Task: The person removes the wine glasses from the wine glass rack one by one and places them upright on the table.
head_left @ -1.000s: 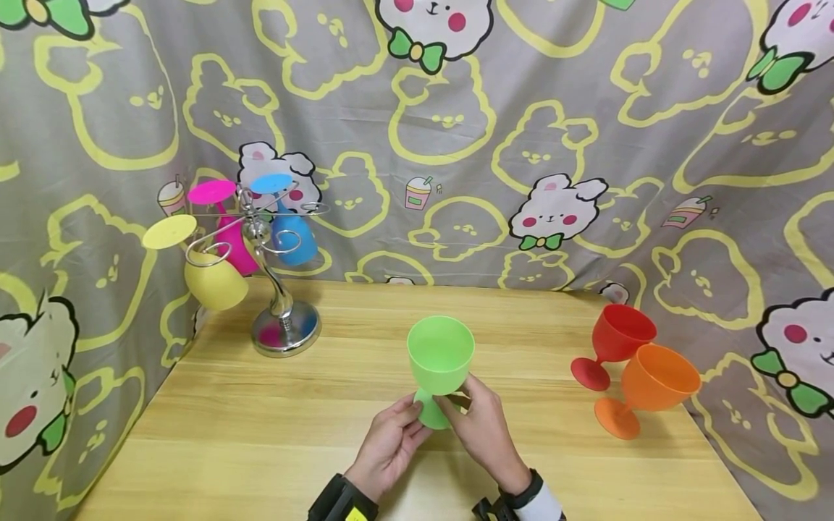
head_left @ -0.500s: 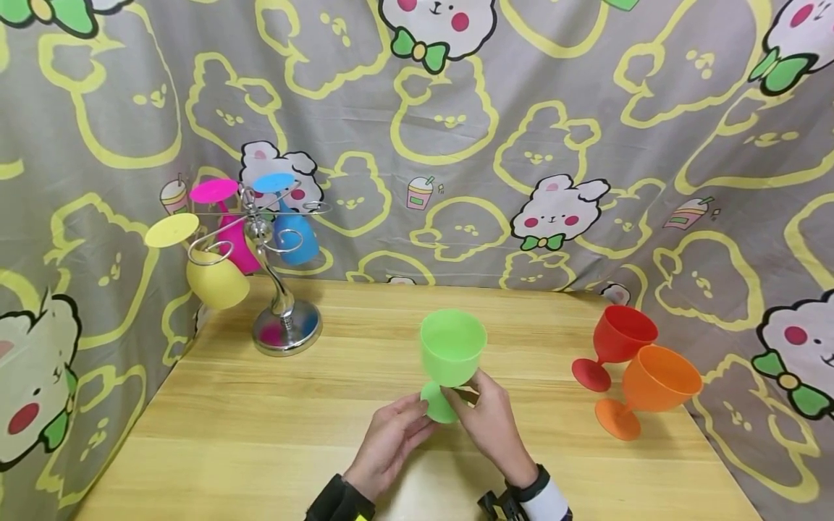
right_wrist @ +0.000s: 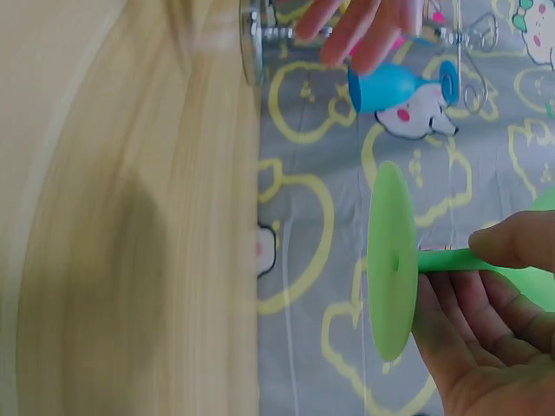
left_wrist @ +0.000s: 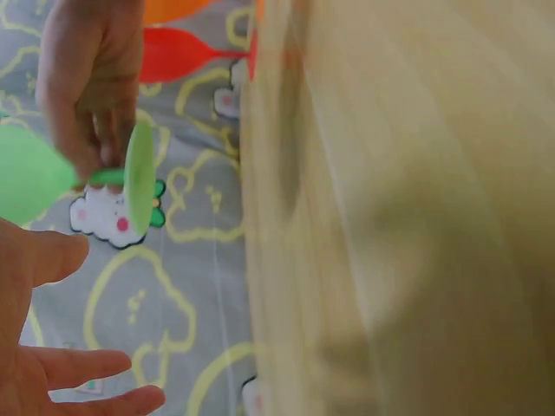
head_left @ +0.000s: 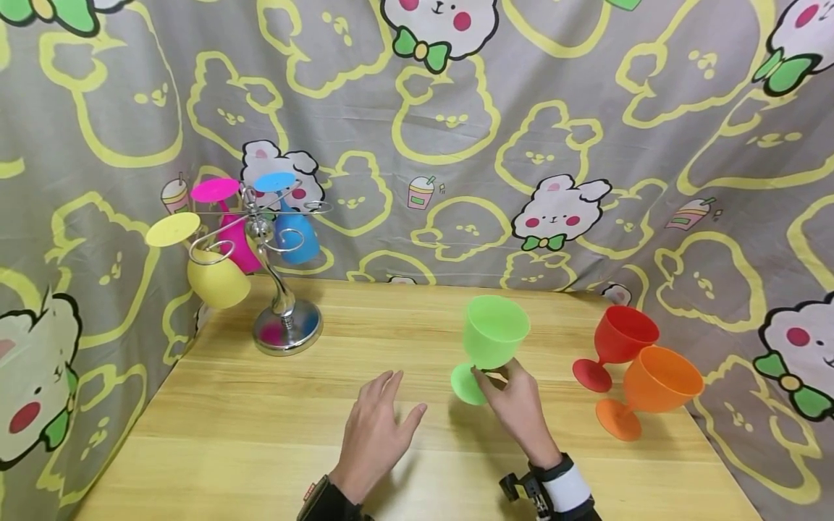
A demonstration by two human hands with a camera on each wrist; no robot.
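My right hand (head_left: 517, 409) pinches the stem of a green plastic goblet (head_left: 495, 333) between thumb and fingers. The goblet is upright and raised off the table; in the right wrist view its round foot (right_wrist: 392, 260) shows clear above the wood. To its left, my left hand (head_left: 376, 434) hovers over the table with fingers spread and nothing in them. A red goblet (head_left: 622, 336) and an orange goblet (head_left: 661, 380) stand on the table to the right of my right hand.
At the back left stands a chrome goblet rack (head_left: 281, 297). Yellow (head_left: 218, 278), pink (head_left: 237, 242) and blue (head_left: 296, 235) goblets hang upside down from its wire loops. A patterned cloth (head_left: 449, 239) walls in the back and sides of the wooden table (head_left: 228, 449).
My left hand has let go of the green goblet's foot, opened and drawn back to the left. My right hand has carried the goblet to the right.
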